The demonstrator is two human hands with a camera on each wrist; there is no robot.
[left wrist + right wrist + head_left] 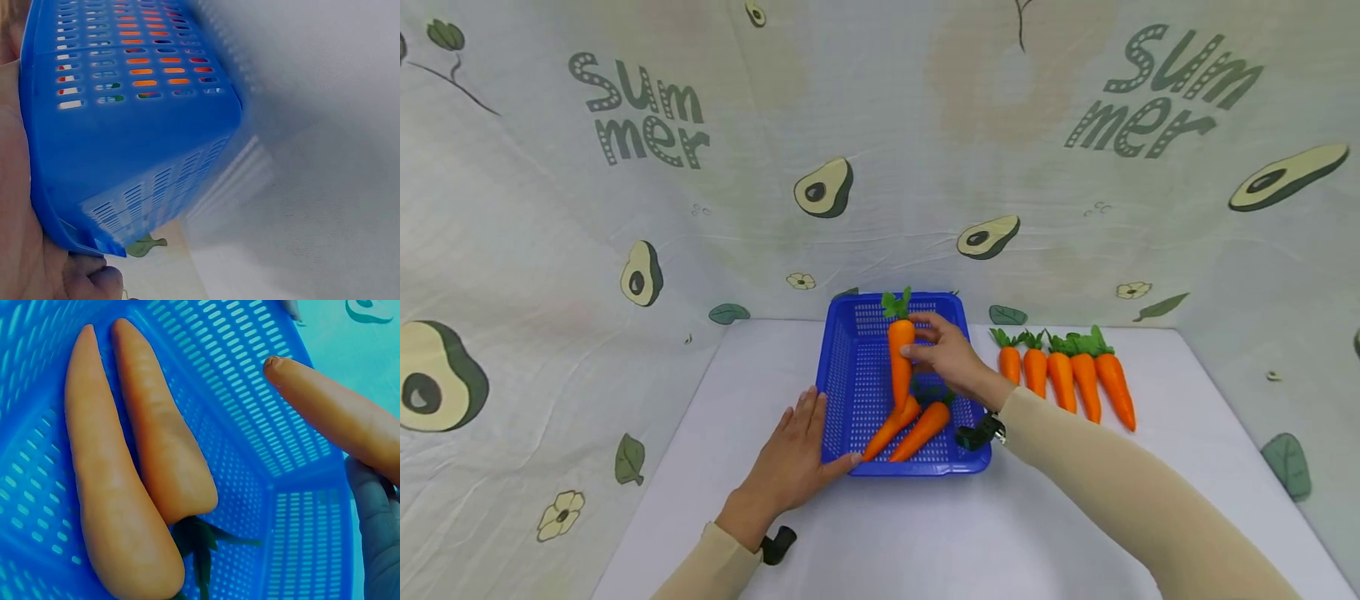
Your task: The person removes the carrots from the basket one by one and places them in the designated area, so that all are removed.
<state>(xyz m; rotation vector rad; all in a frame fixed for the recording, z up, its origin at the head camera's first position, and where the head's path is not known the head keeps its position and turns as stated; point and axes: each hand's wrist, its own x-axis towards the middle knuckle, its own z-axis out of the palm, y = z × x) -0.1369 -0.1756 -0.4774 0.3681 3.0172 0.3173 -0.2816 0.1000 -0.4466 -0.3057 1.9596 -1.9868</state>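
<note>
A blue plastic basket [832, 367] with perforated walls stands on the white table. Two orange carrots lie inside it, a left carrot [891, 427] and a right carrot [922, 431], their tips toward the near side. Above them, my right hand [946, 354] holds another carrot [901, 358] upright, leafy top up, between thumb and fingers. That held carrot [337, 419] shows tip first at the right of the right wrist view. With fingers straight, my left hand [793, 450] rests along the basket's left side, its thumb at the near left corner.
Several more carrots [1062, 379] lie in a row right of the basket, green tops toward the back. A printed cloth [895, 125] with avocados and lettering hangs behind and at both sides of the table [880, 542].
</note>
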